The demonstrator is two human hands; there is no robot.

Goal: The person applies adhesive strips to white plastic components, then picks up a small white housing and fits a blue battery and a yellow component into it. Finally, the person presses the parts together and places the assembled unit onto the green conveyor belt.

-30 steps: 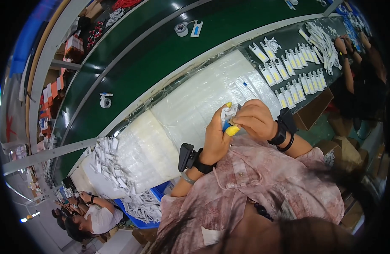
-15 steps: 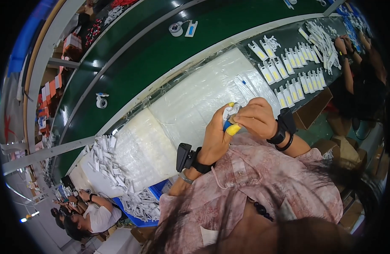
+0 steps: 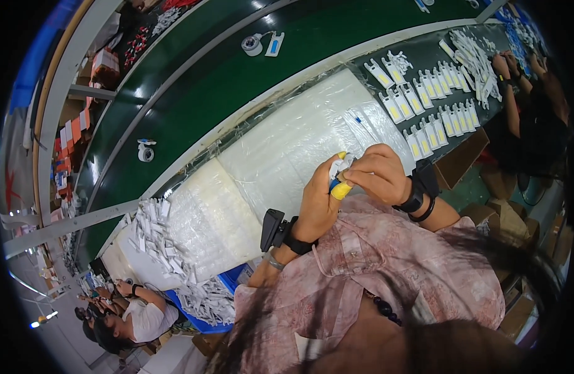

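Note:
Close in front of my chest, both hands work together on a small white part (image 3: 340,166). My left hand (image 3: 317,202) is closed around it, with yellow coverings on the thumb and a fingertip. A bit of blue shows beside the thumb. Against the same part, the fingers of my right hand (image 3: 380,176) are pinched together. Their tips overlap the part, so what exactly they grip is hidden. Beneath the hands lies a padded work surface wrapped in clear plastic (image 3: 287,149). Two thin strips with blue marks (image 3: 360,124) lie on it, beyond my right hand.
Rows of white flat pieces with yellow panels (image 3: 413,144) stand to the right, near a white heap (image 3: 477,62). At left, white pieces (image 3: 153,240) are piled above a filled blue bin (image 3: 206,325). A green conveyor (image 3: 193,106) carries round white units (image 3: 251,45). Co-workers sit at both sides.
The units on the conveyor have shifted slightly to the left. My hands stay nearly in place around the white part, with only small finger movement.

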